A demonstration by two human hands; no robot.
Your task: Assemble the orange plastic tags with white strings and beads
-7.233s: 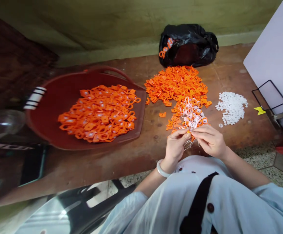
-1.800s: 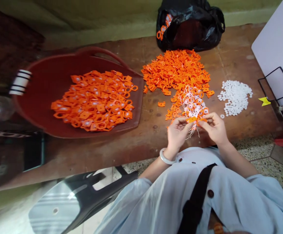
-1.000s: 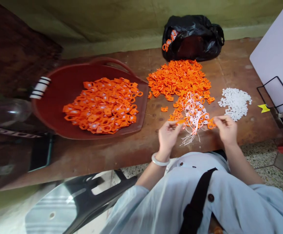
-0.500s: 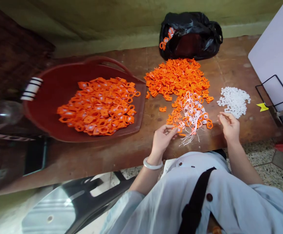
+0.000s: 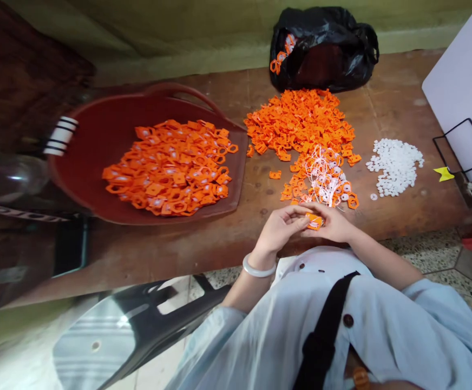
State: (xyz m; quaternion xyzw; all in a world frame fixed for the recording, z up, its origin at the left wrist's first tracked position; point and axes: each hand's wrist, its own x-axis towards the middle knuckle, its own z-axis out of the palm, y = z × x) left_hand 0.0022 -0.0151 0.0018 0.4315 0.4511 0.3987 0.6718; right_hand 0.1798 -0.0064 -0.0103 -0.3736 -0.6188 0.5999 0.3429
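Observation:
Close to the table's front edge, my left hand (image 5: 281, 228) grips a small orange plastic piece (image 5: 314, 220) with something white on it. My right hand (image 5: 333, 223) meets it there, its fingers closed on the same piece from the other side. Just beyond my hands lie white strings (image 5: 321, 170) tangled over orange pieces with white discs (image 5: 345, 188). A large heap of loose orange pieces (image 5: 301, 122) spreads behind them. To the right sits a pile of small white plastic discs (image 5: 397, 168), with one stray disc (image 5: 373, 197) nearer me.
A dark red tub (image 5: 77, 179) on the left holds many orange pieces (image 5: 175, 168). A black plastic bag (image 5: 349, 49) stands at the back by the wall. A phone (image 5: 70, 246) lies at the left; a white panel (image 5: 463, 81) with a black wire frame rises at the right.
My right hand has moved left from beside the white discs to join my left hand at the orange piece. One white disc now lies apart from its pile. The view has shifted slightly.

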